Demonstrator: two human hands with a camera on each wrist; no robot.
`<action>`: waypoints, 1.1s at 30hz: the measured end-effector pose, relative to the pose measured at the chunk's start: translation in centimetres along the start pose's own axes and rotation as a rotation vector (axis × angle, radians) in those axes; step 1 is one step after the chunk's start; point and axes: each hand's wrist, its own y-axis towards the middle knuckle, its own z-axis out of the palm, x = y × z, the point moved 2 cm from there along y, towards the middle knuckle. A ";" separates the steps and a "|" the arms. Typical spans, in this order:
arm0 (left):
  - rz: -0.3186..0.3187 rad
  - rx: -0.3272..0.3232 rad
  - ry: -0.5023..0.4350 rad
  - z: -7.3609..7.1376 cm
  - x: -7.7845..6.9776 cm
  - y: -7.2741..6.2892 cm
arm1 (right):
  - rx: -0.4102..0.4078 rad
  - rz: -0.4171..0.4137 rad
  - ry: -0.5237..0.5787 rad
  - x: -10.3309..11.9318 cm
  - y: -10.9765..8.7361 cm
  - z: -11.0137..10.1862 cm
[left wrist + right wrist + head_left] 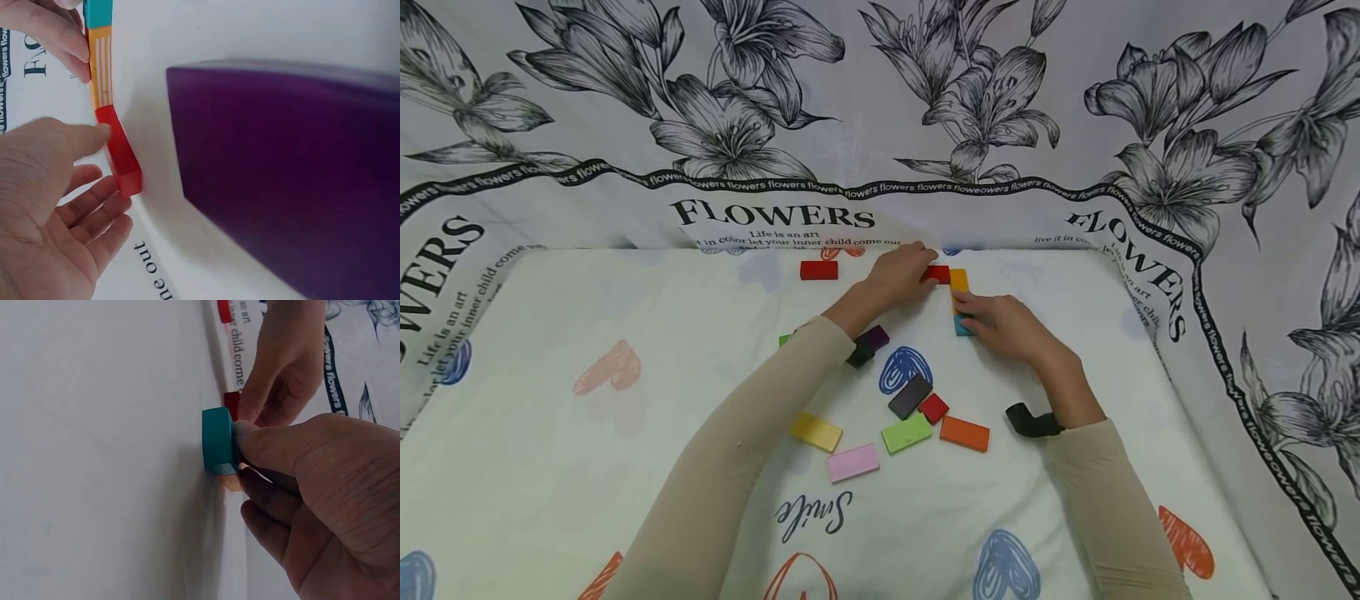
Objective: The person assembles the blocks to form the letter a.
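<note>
Near the table's far edge, a red block (937, 274), an orange block (958, 282) and a teal block (962, 326) meet at a corner in the head view. My left hand (900, 275) pinches the red block, its thumb on the block's face in the left wrist view. From the right, my right hand (1003, 327) holds the teal block (219, 440) between thumb and fingers. One of its fingertips overlaps the orange block. White stripes mark the orange block (101, 69) in the left wrist view. A purple block (875, 337) lies by my left forearm.
Another red block (818, 270) lies far left of my left hand. Toward me are scattered a dark grey block (911, 396), a small red block (934, 408), a green block (906, 433), an orange-red block (964, 434), a pink block (853, 462) and a yellow block (817, 432).
</note>
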 end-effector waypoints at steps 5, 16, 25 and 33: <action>0.014 -0.041 -0.033 -0.7 0.5 -1.5 | 0.006 0.009 -0.003 0.1 0.2 -0.2; -0.077 -0.075 -0.099 -2.1 5.5 -9.0 | -0.030 0.035 0.020 -0.1 0.1 0.9; -0.181 -0.203 -0.141 -3.5 9.8 -11.6 | -0.014 0.009 -0.013 -0.2 0.3 0.6; -0.176 -0.237 -0.072 -3.3 11.7 -11.3 | -0.026 0.018 -0.015 -0.3 0.4 0.3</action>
